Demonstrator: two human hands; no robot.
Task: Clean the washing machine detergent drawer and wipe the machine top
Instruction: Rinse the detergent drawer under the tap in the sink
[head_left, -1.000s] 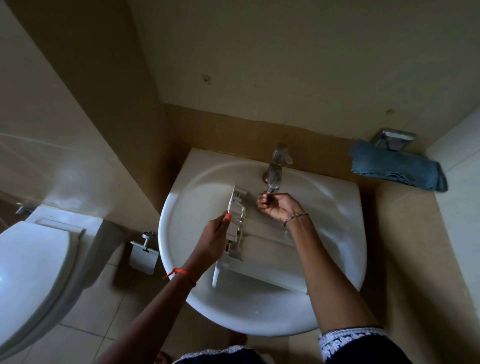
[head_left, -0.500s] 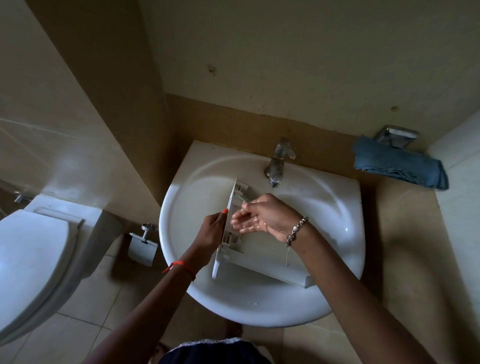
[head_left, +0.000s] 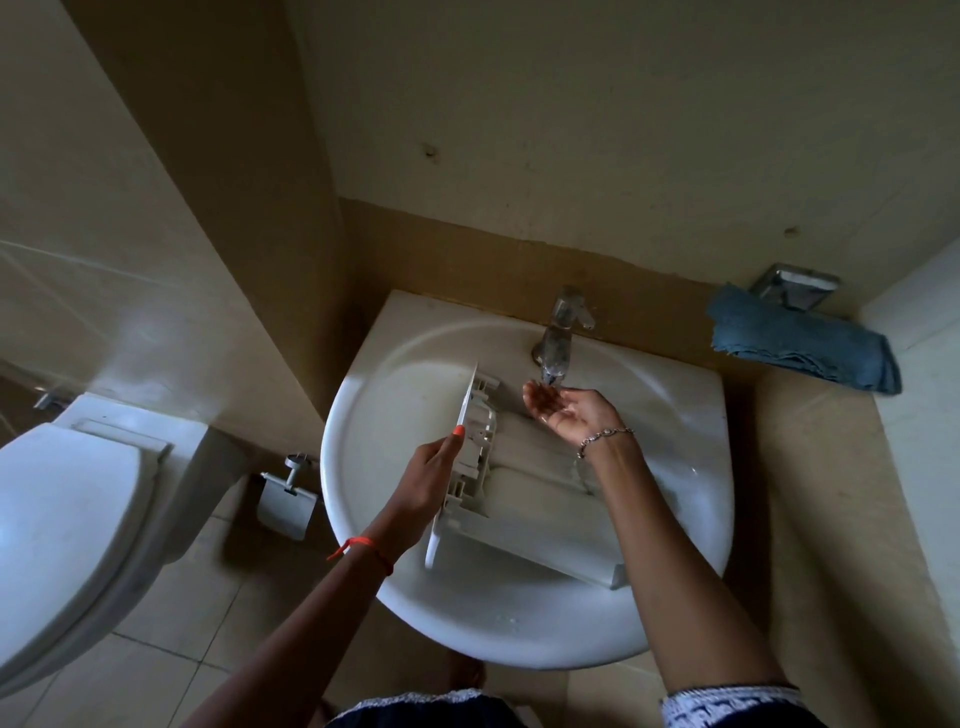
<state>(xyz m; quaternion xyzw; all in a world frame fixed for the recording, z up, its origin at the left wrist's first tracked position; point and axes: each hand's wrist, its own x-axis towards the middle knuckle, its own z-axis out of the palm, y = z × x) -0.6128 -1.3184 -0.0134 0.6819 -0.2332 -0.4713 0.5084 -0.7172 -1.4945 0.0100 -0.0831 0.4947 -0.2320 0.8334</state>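
Room: bathroom is seen from above; pale tiled floor (head_left: 171, 670) lies nearest, beige walls beyond.
Basin (head_left: 467, 629): white, round, wall-hung; its near rim is closest to the camera, and beads of water are seen on it.
Drawer (head_left: 540, 499): white plastic tray, laid across the bowl with its front panel turned up on edge at the left and its body running down to the right; its far end is rested low in the bowl.
Left hand (head_left: 423, 486): closed on the drawer's front panel, thumb over the top edge, fingers hidden behind; the drawer is propped by it.
Right hand (head_left: 569, 410): open and cupped, palm up, nothing held, set under the tap's spout and above the drawer.
Handling: drawer is judged light and stiff, thin-walled, with small clips and ribs behind the panel that could snap; wet plastic is likely slippery.
Hold: panel edge or the long side walls are judged the safest places to be taken; thin ribs are best avoided.
Tap (head_left: 558, 338): chrome, at the basin's back; whether water is running cannot be told.
Cloth (head_left: 800, 338): blue, folded on the ledge at the right, well apart from the basin.
Toilet (head_left: 62, 519): white, lid shut, at the left.
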